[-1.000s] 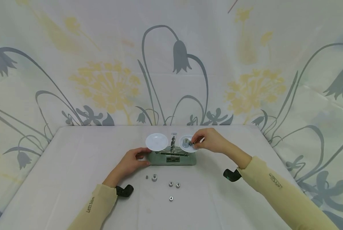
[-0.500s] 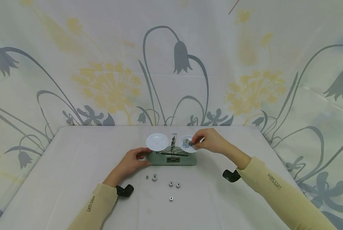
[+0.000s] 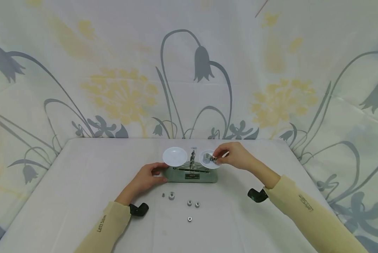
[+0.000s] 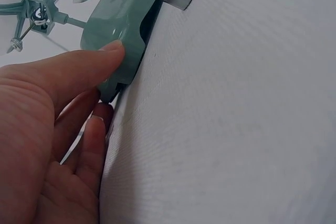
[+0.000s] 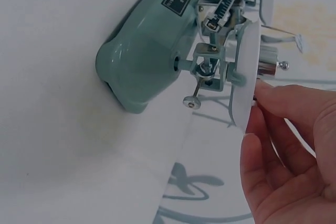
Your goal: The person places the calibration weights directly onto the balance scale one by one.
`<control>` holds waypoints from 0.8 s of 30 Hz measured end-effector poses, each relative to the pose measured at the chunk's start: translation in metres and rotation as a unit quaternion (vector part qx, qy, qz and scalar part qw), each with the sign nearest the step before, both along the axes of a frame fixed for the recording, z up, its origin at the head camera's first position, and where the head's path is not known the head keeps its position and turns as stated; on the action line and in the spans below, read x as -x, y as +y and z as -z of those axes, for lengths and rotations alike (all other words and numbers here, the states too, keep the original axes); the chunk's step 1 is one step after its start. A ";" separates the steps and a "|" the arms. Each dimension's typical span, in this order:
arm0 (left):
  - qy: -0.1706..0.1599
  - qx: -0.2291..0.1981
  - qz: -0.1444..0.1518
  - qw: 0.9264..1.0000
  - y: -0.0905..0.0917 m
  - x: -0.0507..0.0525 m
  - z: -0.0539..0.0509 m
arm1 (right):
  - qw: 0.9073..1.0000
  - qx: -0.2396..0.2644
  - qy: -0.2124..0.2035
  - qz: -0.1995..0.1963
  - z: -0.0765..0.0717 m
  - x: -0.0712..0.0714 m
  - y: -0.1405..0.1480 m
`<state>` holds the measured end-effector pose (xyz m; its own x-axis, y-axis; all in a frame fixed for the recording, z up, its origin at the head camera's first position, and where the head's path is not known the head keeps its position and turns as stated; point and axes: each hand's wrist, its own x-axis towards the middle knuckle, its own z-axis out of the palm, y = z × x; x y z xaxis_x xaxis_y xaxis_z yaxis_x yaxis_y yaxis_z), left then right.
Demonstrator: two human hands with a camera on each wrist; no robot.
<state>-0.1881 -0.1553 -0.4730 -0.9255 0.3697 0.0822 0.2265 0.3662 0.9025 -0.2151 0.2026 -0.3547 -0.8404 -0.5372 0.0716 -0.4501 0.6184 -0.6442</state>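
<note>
A green balance scale [image 3: 192, 176] with two white pans stands on the table. My left hand [image 3: 147, 178] grips the left end of its base; in the left wrist view the thumb of that hand [image 4: 58, 108] lies on the green base [image 4: 113, 19]. The left pan [image 3: 174, 156] is bare. On the right pan [image 3: 209, 166] stand a large metal weight [image 3: 206, 158] and smaller ones beside it. My right hand [image 3: 236, 155] pinches a small weight [image 3: 215, 160] at that pan's right side. In the right wrist view the fingers of the right hand [image 5: 289, 150] mostly hide it.
In front of the scale on the white tablecloth [image 3: 239, 225] stand several metal weights: a tiny one [image 3: 163, 195], a larger one [image 3: 171, 195], a pair [image 3: 190, 203] and a single one nearer [image 3: 190, 219]. A flower-printed cloth [image 3: 138, 52] hangs behind.
The head view has shifted slightly. Both hands keep nearly the same places at the scale, and the small weights at my right fingertips show a little more clearly.
</note>
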 end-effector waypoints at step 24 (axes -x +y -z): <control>-0.009 0.009 -0.006 1.000 0.002 -0.002 -0.002 | 0.995 0.072 0.005 0.064 0.012 -0.016 0.032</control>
<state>-0.1863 -0.1534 -0.4706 -0.9312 0.3598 0.0593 0.2063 0.3859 0.8992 -0.1994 0.2344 -0.3665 -0.9001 -0.4096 0.1487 -0.3803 0.5719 -0.7268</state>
